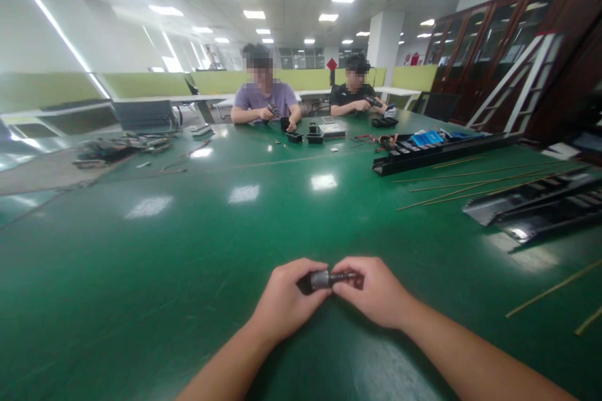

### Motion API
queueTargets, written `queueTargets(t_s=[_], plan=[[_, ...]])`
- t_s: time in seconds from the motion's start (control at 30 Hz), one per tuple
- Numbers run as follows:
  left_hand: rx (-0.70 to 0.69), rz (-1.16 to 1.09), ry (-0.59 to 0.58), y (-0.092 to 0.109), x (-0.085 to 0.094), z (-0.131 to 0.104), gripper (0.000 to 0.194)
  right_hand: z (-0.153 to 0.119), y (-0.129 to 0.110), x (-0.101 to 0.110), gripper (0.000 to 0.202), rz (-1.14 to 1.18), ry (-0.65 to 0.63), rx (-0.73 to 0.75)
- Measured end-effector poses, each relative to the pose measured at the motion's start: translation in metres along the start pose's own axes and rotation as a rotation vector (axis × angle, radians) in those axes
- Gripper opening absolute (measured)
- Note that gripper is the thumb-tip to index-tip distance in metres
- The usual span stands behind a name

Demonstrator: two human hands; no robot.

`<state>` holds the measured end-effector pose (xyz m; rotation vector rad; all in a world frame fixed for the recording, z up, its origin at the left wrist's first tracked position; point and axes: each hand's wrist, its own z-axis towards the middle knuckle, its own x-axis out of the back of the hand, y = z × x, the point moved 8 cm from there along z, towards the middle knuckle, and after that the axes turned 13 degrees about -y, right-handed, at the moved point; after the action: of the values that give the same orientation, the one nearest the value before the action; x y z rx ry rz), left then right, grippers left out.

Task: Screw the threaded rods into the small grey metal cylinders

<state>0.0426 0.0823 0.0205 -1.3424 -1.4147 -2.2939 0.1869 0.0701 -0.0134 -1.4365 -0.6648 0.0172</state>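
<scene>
My left hand (291, 294) is closed round a small grey metal cylinder (321, 280), low over the green table. From the cylinder's right end sticks a thin dark shaft (342, 276), ridged in part, with a paler tip. My right hand (376, 291) pinches this shaft between thumb and fingers, close against the cylinder. The piece lies about level between both hands. It looks like a drill chuck or small motor; I cannot tell which. My left palm and fingers hide its left end.
Across the green table (188, 244) two people hold power drills beside black boxes (315, 137). To the right lie long black channels (423, 153), thin yellowish rods (461, 191) and more dark rails (536, 207). Tangled parts (126, 144) lie far left; a ladder (522, 84) stands back right.
</scene>
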Motion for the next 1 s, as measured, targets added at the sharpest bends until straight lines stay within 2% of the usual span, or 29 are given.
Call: queueTargets(t_s=[1.0], plan=[[0.056,-0.017,-0.012,-0.0006,0.0011,0.0013,0.02,-0.0039,-0.0084,0.0067,0.009,-0.079,0.059,0.007]])
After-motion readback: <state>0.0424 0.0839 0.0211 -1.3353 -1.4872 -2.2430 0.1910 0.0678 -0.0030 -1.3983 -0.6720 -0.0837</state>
